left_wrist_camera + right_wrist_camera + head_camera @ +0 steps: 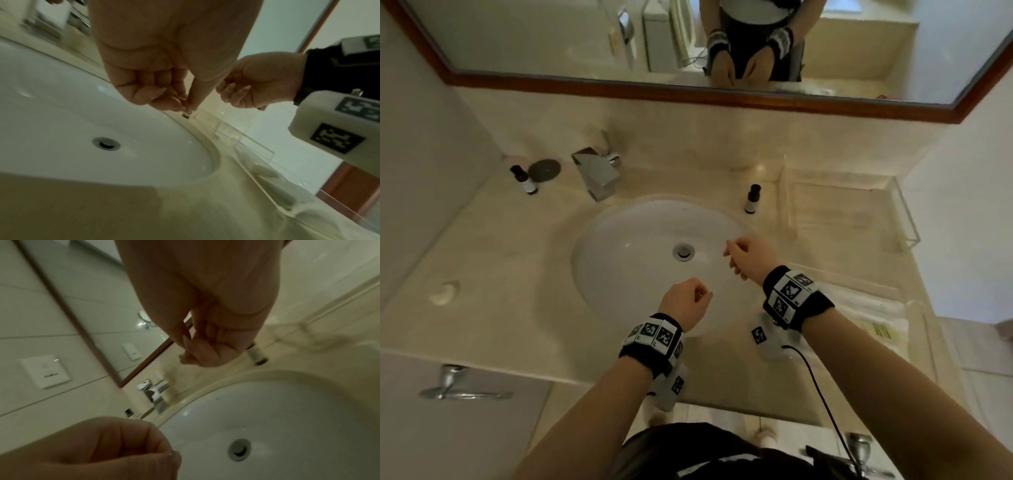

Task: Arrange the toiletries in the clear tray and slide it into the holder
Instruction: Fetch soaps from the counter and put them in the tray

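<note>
Hovering over the sink (626,233) mid-frame, left hand (685,301) and right hand (751,257) both have fingers curled in tight, nothing visible in them, while the clear tray (909,303) of white packets (873,317) sits lower right on the counter (517,260), apart from the holder (900,212) upper right.

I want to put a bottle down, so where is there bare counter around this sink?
The widest free patch is the counter left of the sink, between the soap and the bottle near the faucet. A narrower strip runs from the faucet to the other bottle. The right side is crowded: clear holder behind, tray in front.
</note>
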